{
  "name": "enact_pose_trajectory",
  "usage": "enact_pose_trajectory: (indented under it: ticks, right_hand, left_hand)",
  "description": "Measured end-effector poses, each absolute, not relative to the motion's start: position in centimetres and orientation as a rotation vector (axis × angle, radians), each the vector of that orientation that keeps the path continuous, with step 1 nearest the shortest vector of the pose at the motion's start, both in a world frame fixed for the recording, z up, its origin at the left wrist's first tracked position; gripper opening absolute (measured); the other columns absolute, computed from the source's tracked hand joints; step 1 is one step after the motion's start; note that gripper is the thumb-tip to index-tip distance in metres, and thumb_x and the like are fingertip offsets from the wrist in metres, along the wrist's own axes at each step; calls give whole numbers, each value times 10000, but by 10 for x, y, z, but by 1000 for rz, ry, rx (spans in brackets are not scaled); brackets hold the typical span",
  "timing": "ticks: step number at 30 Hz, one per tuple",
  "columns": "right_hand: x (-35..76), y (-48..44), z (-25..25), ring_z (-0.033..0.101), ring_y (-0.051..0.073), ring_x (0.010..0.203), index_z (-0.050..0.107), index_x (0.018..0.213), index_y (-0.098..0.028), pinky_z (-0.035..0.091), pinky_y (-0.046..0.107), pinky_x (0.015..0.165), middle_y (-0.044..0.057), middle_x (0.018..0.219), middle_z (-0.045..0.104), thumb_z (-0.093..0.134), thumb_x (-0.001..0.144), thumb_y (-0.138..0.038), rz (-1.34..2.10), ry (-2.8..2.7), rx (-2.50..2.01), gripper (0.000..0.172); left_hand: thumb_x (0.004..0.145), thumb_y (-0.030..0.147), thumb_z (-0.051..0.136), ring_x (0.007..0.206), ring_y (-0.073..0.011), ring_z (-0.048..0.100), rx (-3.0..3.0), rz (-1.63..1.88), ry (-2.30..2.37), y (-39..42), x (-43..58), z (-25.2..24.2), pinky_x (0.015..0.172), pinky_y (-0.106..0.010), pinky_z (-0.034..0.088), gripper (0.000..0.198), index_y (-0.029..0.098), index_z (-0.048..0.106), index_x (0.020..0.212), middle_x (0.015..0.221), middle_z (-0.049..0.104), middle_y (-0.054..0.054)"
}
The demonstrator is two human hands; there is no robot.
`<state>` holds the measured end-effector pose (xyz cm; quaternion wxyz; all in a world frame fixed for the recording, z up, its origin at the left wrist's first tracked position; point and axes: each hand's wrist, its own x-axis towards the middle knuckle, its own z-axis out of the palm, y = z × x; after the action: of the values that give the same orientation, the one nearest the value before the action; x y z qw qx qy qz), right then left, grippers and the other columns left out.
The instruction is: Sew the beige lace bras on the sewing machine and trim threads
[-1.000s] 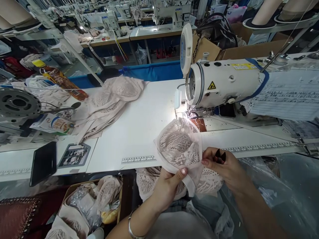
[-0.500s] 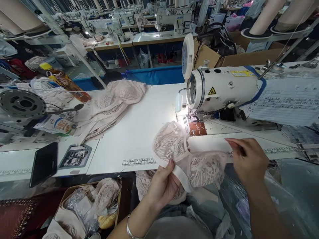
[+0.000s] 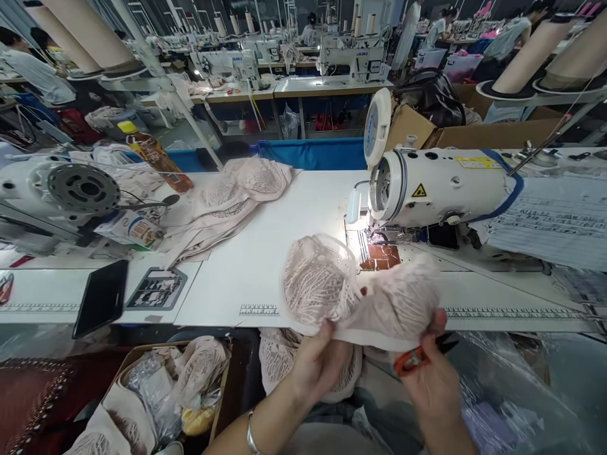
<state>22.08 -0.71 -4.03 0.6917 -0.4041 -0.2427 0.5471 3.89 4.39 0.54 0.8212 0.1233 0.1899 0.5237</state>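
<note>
A pale pink lace bra (image 3: 317, 284) is spread above the front edge of the sewing table. My left hand (image 3: 313, 370) is closed on its lower band, near the middle between the two cups. Orange-handled thread snips (image 3: 410, 361) sit in my right hand (image 3: 434, 382), their dark blades pointing right. The thumb and fingers of that hand are also at the outer edge of the right cup, which is smeared by motion. Just behind the bra stands the sewing machine (image 3: 436, 183), its needle area lit. More lace pieces (image 3: 277, 363) lie below the table edge, partly behind my left hand.
A pile of bras (image 3: 232, 196) lies at the table's left, beside a drink bottle (image 3: 159, 158). A black phone (image 3: 101, 298) rests near the front edge. Below stands a box of lace pieces (image 3: 220, 404). Paper sheets (image 3: 559, 215) hang on the machine. Other people work behind.
My right hand has come left and down to the right cup and now holds orange thread snips. The bra has been raised and its cups turned upward. The view has shifted slightly.
</note>
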Motion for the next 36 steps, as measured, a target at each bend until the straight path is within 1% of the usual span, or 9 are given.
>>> enact_pose_trajectory:
  ticks: [2,4,8,10,14,19,25,31,36]
  right_hand:
    - [230,0,-31,754,149,858,756,985,-492,650,255,689,-83,957,789,877,746,-318,1172,-450,-869,320]
    - [234,5,-23,756,153,828,776,924,-440,654,250,706,-80,893,791,898,708,-267,1134,-415,-836,303]
    - [238,13,-17,745,146,734,765,832,-440,647,245,663,-108,746,763,858,737,-238,1021,-509,-750,242]
    - [240,18,-13,738,193,692,750,741,-405,641,304,596,-68,654,730,819,763,-309,985,-601,-761,120]
    - [239,27,-2,713,248,644,719,683,-357,604,366,516,-8,557,669,705,815,-433,1016,-716,-903,153]
    - [232,34,9,667,198,553,687,652,-426,570,300,506,-97,413,531,764,752,-200,955,-641,-829,259]
    - [230,33,8,672,191,545,731,719,-431,580,300,504,-103,438,572,787,782,-241,977,-627,-784,207]
    - [234,31,-1,688,139,570,737,731,-470,634,277,659,-148,627,697,850,761,-201,1067,-450,-642,293]
    - [233,32,-1,697,151,586,730,701,-450,637,281,643,-140,617,697,878,713,-165,1086,-396,-634,322]
  left_hand:
    - [911,403,686,1351,-282,534,193,1155,420,52,29,-2,1219,-411,328,390,213,702,1251,1259,711,-76]
    - [973,333,567,1255,-253,617,116,1138,395,63,17,-7,1212,-405,332,300,182,744,1161,1177,745,-85]
    - [969,238,486,1022,-205,721,66,1070,268,78,2,-9,1142,-369,414,301,187,779,1019,975,784,-66]
    - [976,257,479,973,-186,727,57,1108,226,80,1,-11,1111,-334,439,303,218,778,1002,919,783,-43]
    - [1032,298,370,1171,-196,667,38,1064,299,82,5,-16,1188,-349,348,411,202,670,1296,1107,767,-74]
    - [1079,318,229,1248,-188,630,-19,1077,334,88,11,-11,1228,-348,291,513,143,481,1490,1236,718,-109]
    - [1055,181,272,1231,-173,641,-3,1060,297,90,12,-3,1218,-313,305,508,159,367,1553,1300,679,-101]
    - [1088,299,274,1200,-181,661,-88,1103,331,89,12,-5,1205,-308,333,492,140,409,1532,1241,713,-109]
    - [1091,321,276,1196,-189,664,-119,1113,343,89,12,-5,1194,-320,359,495,157,393,1543,1261,704,-112]
